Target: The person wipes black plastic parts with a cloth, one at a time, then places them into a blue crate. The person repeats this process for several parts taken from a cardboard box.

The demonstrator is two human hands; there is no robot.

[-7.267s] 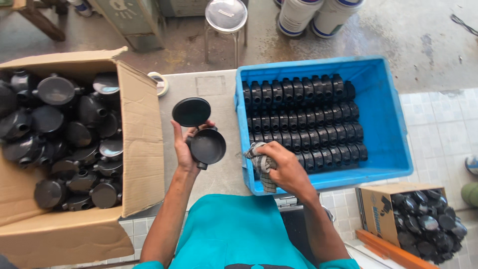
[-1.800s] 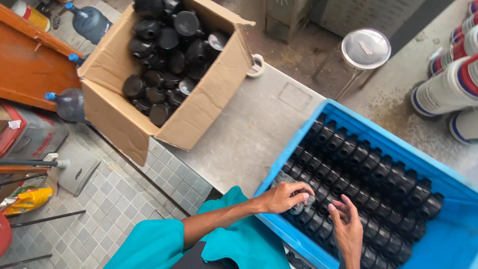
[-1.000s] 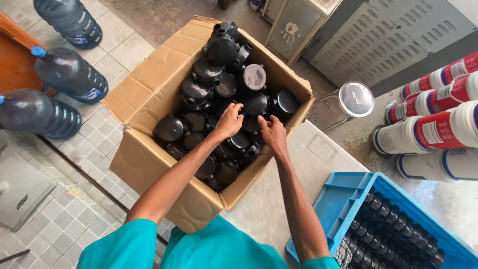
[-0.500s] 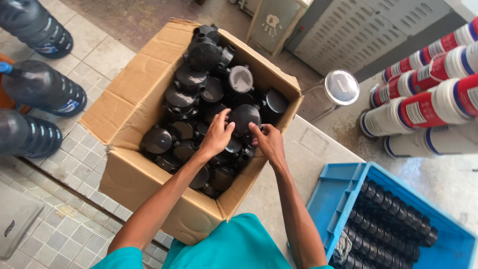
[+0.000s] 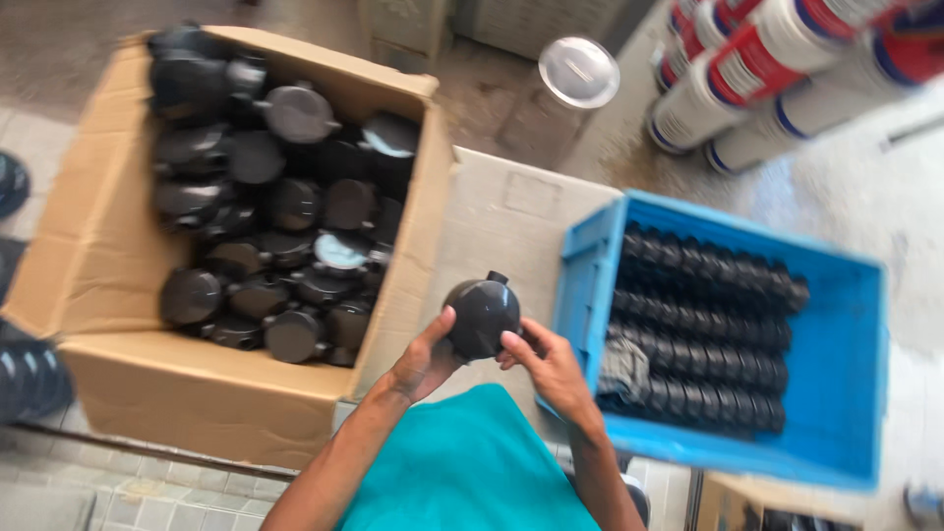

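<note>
A brown cardboard box (image 5: 197, 383) sits open at the left, heaped with round black plastic parts (image 5: 285, 197). On the right, a blue crate (image 5: 836, 393) holds black fittings (image 5: 708, 334) in tidy rows, a grey cloth (image 5: 623, 372) lying on them. White tubs with red and blue bands (image 5: 747, 69) stand beyond. A round black junction box (image 5: 480, 315), domed, with a short stub on its rim, is held above the grey desk (image 5: 501, 216) between box and crate. The left hand (image 5: 425, 359) and right hand (image 5: 551, 366) both curl partly closed around it.
</note>
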